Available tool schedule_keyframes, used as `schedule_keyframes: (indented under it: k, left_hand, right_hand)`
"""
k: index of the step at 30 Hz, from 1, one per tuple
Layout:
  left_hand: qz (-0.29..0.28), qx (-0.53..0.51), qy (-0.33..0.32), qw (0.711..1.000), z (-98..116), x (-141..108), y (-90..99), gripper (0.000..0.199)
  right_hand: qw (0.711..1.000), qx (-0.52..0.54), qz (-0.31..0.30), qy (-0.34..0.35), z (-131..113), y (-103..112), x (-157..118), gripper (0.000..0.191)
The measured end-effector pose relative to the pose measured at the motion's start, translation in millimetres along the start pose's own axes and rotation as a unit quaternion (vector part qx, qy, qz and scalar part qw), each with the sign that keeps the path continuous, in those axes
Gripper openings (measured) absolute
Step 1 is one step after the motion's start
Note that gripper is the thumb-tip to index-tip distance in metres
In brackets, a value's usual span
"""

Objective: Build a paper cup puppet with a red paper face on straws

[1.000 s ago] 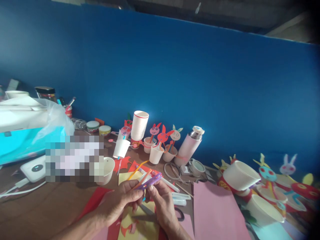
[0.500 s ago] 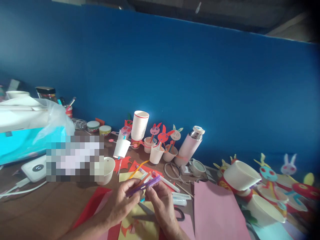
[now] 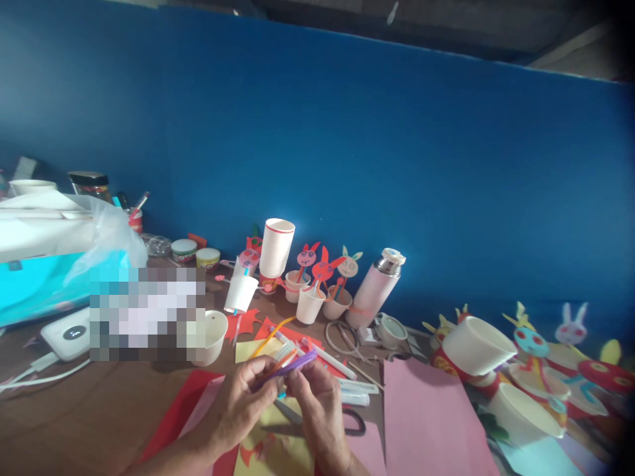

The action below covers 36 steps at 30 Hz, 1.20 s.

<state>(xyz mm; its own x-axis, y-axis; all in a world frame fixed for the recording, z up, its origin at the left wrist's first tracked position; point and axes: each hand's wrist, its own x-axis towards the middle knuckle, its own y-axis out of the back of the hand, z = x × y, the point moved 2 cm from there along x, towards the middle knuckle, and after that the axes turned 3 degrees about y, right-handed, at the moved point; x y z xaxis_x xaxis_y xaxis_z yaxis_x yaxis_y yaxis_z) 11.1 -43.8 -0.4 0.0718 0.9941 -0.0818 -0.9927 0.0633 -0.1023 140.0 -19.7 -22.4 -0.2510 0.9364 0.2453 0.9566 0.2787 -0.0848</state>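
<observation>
Between my two hands a purple strip (image 3: 300, 361) slants up to the right, with a thin orange piece (image 3: 286, 359) beside it. My left hand (image 3: 248, 396) is closed round the lower left part of both. The fingertips of my right hand (image 3: 317, 396) pinch the purple strip near its upper end. Below the hands, scissors (image 3: 292, 415) lie on yellow paper (image 3: 278, 456), their black handle partly behind my right hand. A curved orange strip (image 3: 271, 336) lies just beyond my fingers.
A white paper cup (image 3: 211, 338) stands left of my hands. Behind are cup figures with paper faces (image 3: 323, 270), a cup stack (image 3: 278, 248) and a pink flask (image 3: 376, 291). Pink paper (image 3: 431, 416) lies right, near more cups (image 3: 526, 415). A power bank (image 3: 69, 336) is at left.
Both hands keep their hold on the purple strip, with only slight finger movement. The whole view has shifted very slightly.
</observation>
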Motion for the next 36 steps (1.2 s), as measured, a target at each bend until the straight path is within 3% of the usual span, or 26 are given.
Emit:
schedule_keyframes:
  k: [10, 18, 22, 29, 33, 36]
  left_hand:
    - [0.001, -0.021, 0.005, 1.000, 3, 0, -0.2, 0.012]
    - [0.017, -0.046, 0.045, 0.998, -14, 4, -1.7, 0.022]
    - [-0.008, -0.053, 0.050, 0.997, -14, 8, -2.4, 0.025]
    - [-0.055, -0.055, 0.054, 0.996, -15, 10, -2.6, 0.024]
    - [0.002, -0.056, -0.005, 0.998, -9, 7, -0.8, 0.031]
    - [0.027, -0.040, -0.013, 0.999, -5, 5, 0.0, 0.024]
  right_hand:
    - [1.000, -0.024, -0.015, 0.008, 0, 0, 2, 0.022]
    - [0.997, -0.071, 0.015, 0.001, 7, -1, 1, 0.024]
    - [1.000, -0.024, 0.003, 0.000, 4, 1, 6, 0.023]
    - [0.998, 0.047, 0.035, -0.013, -6, 14, 14, 0.022]
    - [0.999, 0.035, 0.036, -0.008, -6, 13, 15, 0.023]
    - [0.999, 0.015, 0.040, 0.000, -6, 12, 14, 0.024]
